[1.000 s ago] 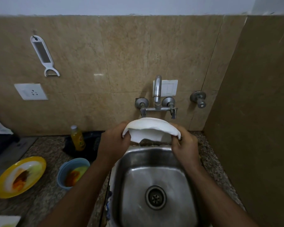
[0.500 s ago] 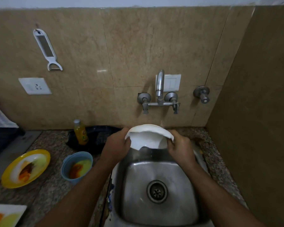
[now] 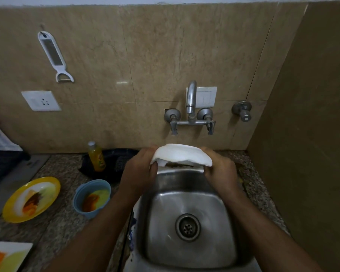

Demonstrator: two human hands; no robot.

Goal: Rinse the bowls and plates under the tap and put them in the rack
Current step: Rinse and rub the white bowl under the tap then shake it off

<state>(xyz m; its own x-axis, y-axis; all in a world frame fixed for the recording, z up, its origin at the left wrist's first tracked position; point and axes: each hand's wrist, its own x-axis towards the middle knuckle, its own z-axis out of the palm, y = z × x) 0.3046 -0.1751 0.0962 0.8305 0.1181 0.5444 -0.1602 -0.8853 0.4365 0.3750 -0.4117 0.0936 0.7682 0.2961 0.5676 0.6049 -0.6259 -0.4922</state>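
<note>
The person stood at the sink (image 3: 192, 195) with a white bowl (image 3: 180, 155) gripped between both hands, turned mostly upside down over the back edge of the basin, below and a little in front of the tap (image 3: 191, 99). The left hand (image 3: 139, 173) had its fingers curled round the bowl's left rim, and the right hand (image 3: 219, 170) was wrapped round the right rim in the same way, so neither held anything else. I could not make out any water coming from the spout, so whether the rinse was running or finished was hard to say; to my eye this bowl was about midway, rinsed or being drained, and not yet on its way to the rack (image 3: 2, 152), the dark shape at the far left edge of the counter, which showed too little to tell what stood in it. Plenty looked left to do: a yellow plate (image 3: 30, 199) smeared with orange and brown sauce lay on the granite counter (image 3: 55, 218), a blue bowl (image 3: 91, 197) with the same sort of residue sat just beside the sink, and a white square plate (image 3: 7, 256) with orange and yellow streaks poked in at the lower left corner. By that count, one piece was in hand and at least three were untouched. As for writing, the small yellow bottle (image 3: 96, 157) by the wall carried a label, but it was too blurred to read, and nothing else bore any legible lettering.
</note>
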